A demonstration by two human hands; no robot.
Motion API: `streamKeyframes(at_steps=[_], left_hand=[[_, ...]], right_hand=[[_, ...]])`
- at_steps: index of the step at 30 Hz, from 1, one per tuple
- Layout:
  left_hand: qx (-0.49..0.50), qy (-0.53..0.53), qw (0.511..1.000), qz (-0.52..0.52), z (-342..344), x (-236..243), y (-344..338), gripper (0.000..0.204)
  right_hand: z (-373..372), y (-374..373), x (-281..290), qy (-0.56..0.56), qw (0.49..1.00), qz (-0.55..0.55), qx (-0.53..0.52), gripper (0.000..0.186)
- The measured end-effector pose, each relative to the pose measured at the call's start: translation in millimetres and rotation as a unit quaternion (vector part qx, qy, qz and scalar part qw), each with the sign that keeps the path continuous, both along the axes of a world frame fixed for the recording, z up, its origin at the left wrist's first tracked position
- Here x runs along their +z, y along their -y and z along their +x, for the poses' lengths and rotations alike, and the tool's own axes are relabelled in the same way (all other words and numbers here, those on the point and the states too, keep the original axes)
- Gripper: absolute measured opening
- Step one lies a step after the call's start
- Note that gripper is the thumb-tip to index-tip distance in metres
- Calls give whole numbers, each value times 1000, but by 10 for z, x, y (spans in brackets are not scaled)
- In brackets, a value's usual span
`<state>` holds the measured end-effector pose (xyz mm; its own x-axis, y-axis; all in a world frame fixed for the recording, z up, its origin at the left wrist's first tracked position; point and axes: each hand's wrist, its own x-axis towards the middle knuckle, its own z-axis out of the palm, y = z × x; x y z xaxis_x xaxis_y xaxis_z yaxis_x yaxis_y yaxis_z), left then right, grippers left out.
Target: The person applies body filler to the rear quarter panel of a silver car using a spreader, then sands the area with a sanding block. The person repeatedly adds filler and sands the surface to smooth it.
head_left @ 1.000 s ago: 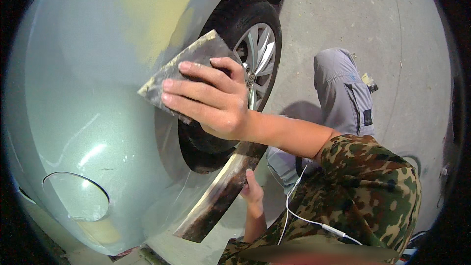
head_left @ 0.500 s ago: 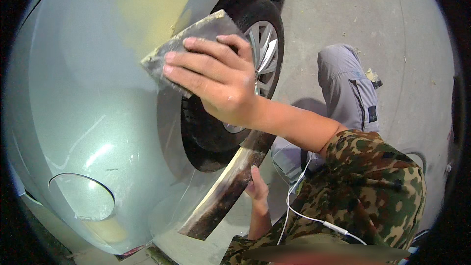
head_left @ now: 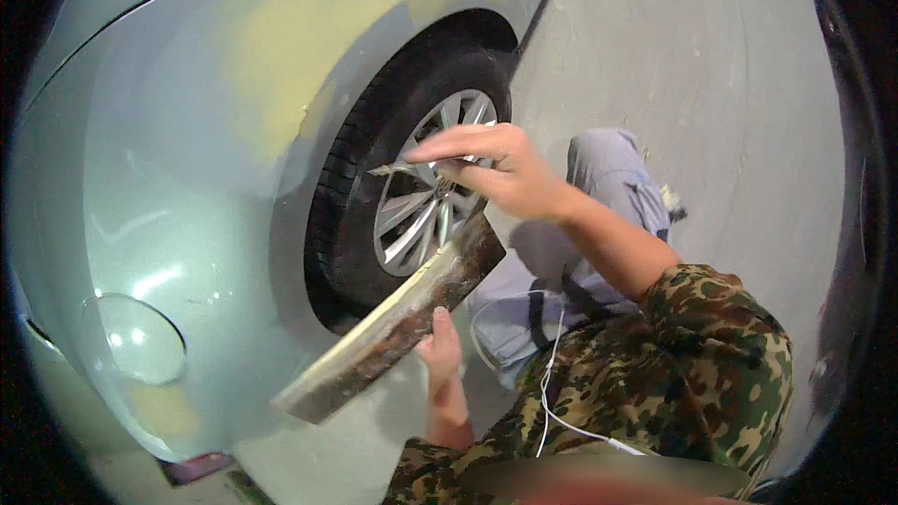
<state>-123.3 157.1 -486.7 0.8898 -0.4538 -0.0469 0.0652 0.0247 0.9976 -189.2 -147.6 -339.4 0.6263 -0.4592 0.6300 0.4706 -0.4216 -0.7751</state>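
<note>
My right hand, slightly blurred, grips a thin putty spreader between fingers and thumb. The spreader appears nearly edge-on, in front of the car's wheel. Below it, my left hand holds a long, dark, stained board from its lower side, thumb on the face. Pale yellow putty lies along the board's upper edge. Left of the wheel, the silver-green car panel carries a broad yellow filler patch above the wheel arch. The spreader is apart from the panel.
A round fuel flap sits low on the panel, with another yellowish patch beneath it. My grey-trousered knee is bent beside the wheel. A small putty-smeared object lies on the concrete floor. White earphone cord hangs over my camouflage shirt.
My right hand has drawn the spreader away from the panel, down toward the board, and turned it edge-on. The board has shifted left and up in the view, and the view itself has moved.
</note>
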Motion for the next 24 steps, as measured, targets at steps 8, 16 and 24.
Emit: streamKeyframes(at_steps=[8, 16, 24], left_hand=[[-164, -39, 923, -345, 59, -185, 322, 48], [-107, 18, 942, -319, 122, 66, -11, 52], [-79, 143, 965, -205, 2, 158, -353, 65]], right_hand=[[-721, 353, -257, -182, 947, -37, 261, 29], [-323, 176, -120, -6, 884, -382, -268, 31], [502, 77, 551, 231, 780, -459, -357, 27]])
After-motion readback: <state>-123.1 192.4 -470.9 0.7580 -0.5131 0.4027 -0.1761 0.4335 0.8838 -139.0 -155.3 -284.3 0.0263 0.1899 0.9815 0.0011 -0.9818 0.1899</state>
